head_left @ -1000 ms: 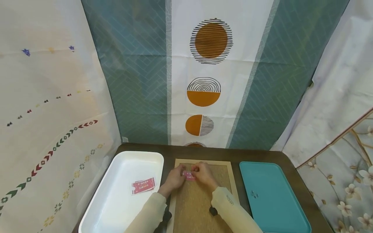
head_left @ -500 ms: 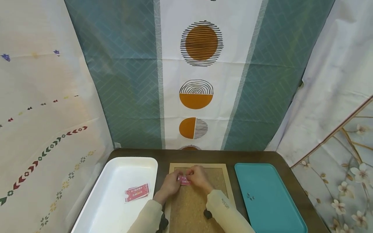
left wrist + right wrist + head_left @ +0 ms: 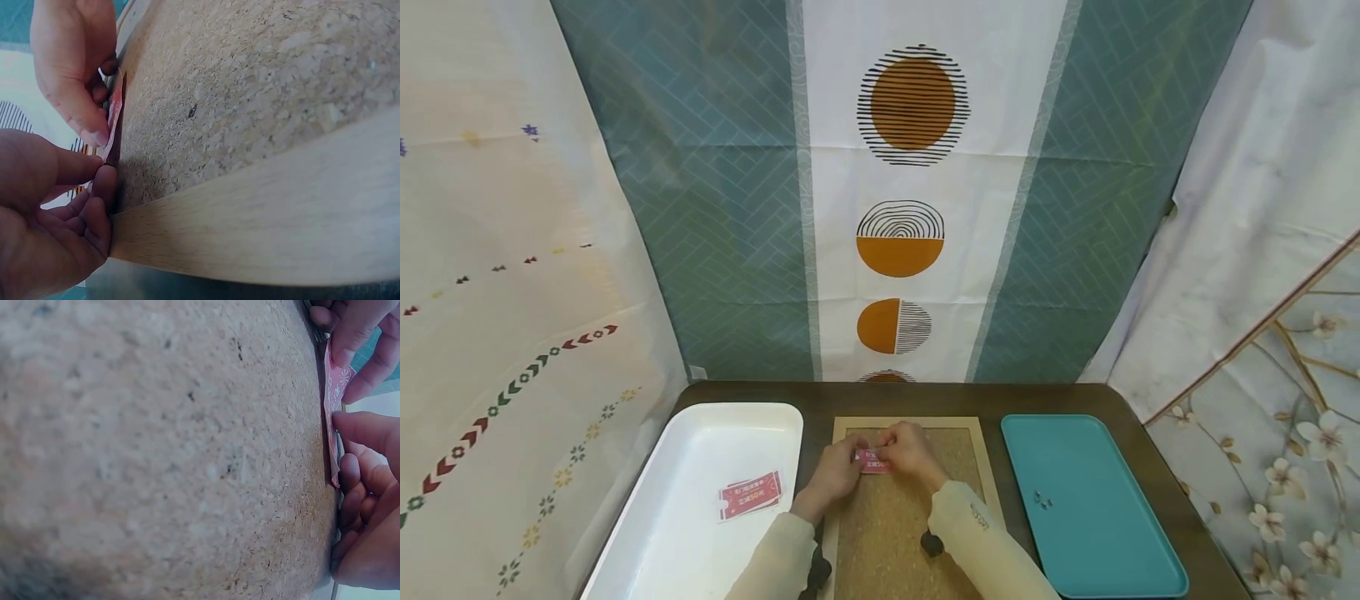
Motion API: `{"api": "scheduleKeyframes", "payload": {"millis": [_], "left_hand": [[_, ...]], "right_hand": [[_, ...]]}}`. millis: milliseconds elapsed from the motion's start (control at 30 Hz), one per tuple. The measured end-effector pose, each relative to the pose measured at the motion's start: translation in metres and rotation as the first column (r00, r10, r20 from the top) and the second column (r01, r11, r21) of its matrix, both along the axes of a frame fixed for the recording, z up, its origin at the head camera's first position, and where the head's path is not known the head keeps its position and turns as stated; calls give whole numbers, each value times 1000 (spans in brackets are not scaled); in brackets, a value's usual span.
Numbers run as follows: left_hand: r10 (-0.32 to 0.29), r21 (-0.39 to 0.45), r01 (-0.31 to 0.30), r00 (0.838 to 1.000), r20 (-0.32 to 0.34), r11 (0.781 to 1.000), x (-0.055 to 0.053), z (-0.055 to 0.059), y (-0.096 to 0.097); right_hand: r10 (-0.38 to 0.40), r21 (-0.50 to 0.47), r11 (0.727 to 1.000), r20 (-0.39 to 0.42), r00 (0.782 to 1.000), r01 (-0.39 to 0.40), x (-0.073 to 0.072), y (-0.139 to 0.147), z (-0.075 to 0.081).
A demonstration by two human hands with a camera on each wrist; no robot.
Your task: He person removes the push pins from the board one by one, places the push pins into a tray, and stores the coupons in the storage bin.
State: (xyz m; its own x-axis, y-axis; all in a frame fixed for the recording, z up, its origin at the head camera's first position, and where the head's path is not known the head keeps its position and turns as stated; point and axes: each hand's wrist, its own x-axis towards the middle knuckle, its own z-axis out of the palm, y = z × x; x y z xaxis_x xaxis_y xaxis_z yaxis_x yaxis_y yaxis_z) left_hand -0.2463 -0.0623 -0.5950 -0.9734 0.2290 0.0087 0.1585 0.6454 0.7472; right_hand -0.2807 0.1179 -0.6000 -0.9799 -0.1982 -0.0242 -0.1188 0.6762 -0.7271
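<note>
A red-and-pink paper coupon [image 3: 874, 463] with white lettering lies along the top part of a wood-framed cork board [image 3: 895, 525]. My left hand [image 3: 837, 471] grips the coupon's left end between thumb and finger, as the left wrist view shows. My right hand [image 3: 912, 454] pinches the coupon farther right, its thumb [image 3: 359, 428] against the printed face and curled fingers behind. Part of the coupon is covered by both hands. In the right wrist view the paper [image 3: 334, 406] looks slightly bent and tilted off the cork. Whether a pin sits under the right fingertips cannot be made out.
A white tray [image 3: 677, 533] stands left of the board, with several overlapping red coupons [image 3: 750, 496] inside. On the right, a teal tray [image 3: 1097, 517] bears several tiny metallic pieces [image 3: 1042, 500]. Both stand on a dark table [image 3: 992, 398], with patterned cloths hanging behind and beside it.
The head view has shifted, so the whole scene sits farther left in it. Both hands stay on the coupon, with only slight finger movement.
</note>
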Motion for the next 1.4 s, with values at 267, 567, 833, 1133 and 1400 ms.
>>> {"api": "scheduleKeyframes", "payload": {"millis": [267,567,833,1133,1400], "left_hand": [[2,7,-2,1000,14,1000,1,-1,1],[11,12,-12,1000,26,1000,-1,1,2],[4,8,-4,1000,11,1000,-2,-3,0],[4,10,-4,1000,8,1000,-1,-3,1],[0,6,0,1000,-1,1000,-1,-3,1]], "right_hand": [[-33,-41,999,45,998,34,2,-1,-3],[-35,-88,995,76,996,42,1,-1,-5],[-50,-32,998,49,998,52,1,-2,-5],[-37,-20,999,-2,999,37,1,-1,-9],[-21,-15,1000,-14,1000,21,2,1,-13]]}}
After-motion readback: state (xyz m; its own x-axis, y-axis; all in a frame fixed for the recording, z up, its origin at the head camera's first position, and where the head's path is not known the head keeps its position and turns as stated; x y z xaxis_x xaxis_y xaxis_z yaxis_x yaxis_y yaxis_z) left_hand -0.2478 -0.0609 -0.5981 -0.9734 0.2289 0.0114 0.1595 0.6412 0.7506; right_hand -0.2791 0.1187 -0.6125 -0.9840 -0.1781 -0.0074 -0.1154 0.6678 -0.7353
